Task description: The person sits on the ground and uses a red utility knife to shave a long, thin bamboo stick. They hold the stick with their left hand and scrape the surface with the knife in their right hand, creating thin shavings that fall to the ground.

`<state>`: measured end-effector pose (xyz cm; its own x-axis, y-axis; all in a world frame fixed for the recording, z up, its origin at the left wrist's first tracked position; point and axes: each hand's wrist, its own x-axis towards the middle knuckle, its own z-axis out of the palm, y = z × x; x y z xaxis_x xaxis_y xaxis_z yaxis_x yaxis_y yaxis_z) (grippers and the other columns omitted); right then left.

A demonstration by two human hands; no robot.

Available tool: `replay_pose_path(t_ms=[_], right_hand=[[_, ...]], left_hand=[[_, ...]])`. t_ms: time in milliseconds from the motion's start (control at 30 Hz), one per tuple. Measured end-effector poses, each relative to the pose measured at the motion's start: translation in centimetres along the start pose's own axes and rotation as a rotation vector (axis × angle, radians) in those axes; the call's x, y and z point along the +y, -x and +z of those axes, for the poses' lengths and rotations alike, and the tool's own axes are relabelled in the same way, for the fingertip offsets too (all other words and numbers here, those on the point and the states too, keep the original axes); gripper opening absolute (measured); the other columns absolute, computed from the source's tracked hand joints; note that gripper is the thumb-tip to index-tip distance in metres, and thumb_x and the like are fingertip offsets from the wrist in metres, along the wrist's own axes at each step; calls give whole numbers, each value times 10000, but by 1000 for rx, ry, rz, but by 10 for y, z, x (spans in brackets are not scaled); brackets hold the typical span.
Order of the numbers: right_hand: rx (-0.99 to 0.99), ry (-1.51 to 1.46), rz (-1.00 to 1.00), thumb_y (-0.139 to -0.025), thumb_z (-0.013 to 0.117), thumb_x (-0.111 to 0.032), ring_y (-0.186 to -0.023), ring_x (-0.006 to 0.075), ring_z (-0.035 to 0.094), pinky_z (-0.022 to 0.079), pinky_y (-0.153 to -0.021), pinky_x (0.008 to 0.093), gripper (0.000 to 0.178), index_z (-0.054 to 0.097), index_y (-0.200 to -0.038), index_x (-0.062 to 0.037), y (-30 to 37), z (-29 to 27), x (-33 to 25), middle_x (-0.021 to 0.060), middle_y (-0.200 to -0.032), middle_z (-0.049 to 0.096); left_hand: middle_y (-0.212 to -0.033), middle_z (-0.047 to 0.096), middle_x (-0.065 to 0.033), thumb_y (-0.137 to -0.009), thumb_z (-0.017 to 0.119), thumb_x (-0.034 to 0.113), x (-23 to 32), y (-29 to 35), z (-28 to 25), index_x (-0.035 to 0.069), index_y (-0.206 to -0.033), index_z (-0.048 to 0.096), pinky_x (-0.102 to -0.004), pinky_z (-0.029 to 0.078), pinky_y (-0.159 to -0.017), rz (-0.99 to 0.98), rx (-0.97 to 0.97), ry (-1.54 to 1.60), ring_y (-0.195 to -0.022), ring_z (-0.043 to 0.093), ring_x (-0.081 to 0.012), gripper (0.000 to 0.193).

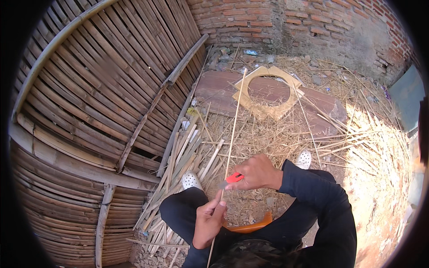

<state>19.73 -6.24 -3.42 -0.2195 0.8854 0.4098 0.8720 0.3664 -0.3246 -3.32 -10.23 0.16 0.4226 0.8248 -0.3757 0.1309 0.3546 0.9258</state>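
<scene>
A long thin bamboo strip runs from beside my lap up past the far board, held slantwise in front of me. My left hand is closed around its lower part, with the thumb laid along it. My right hand grips a red-handled utility knife. The knife's blade lies against the strip just above my left thumb. The fingers of my right hand partly hide the handle.
Split bamboo pieces lie piled at the left by a bamboo slat wall. A wooden ring-shaped frame rests on a brown board among shavings. A brick wall stands behind. Between my legs an orange piece shows.
</scene>
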Motion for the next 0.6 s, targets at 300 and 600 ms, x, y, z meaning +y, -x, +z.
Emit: replay_pose_path(t_ms=[300,600], right_hand=[[143,0,104,-730,564,-753,-434,281,595,440,-410,365,668,648,-556,-112,-15,4,27,93,-454,547],[112,-27,119,-758,555,-732,-444,261,604,448,-411,365,665,672,-631,-89,-19,0,26,91,-490,581]], left_hand=[[-712,496,70,-959,530,74,-6,10,-1,33,-1366,485,-170,344,-529,162,9,-190,-605,407,-5,411],[-738,510,64,-949,533,45,-8,14,-6,-8,-1353,478,-175,386,-609,247,55,-333,-670,426,-17,411]])
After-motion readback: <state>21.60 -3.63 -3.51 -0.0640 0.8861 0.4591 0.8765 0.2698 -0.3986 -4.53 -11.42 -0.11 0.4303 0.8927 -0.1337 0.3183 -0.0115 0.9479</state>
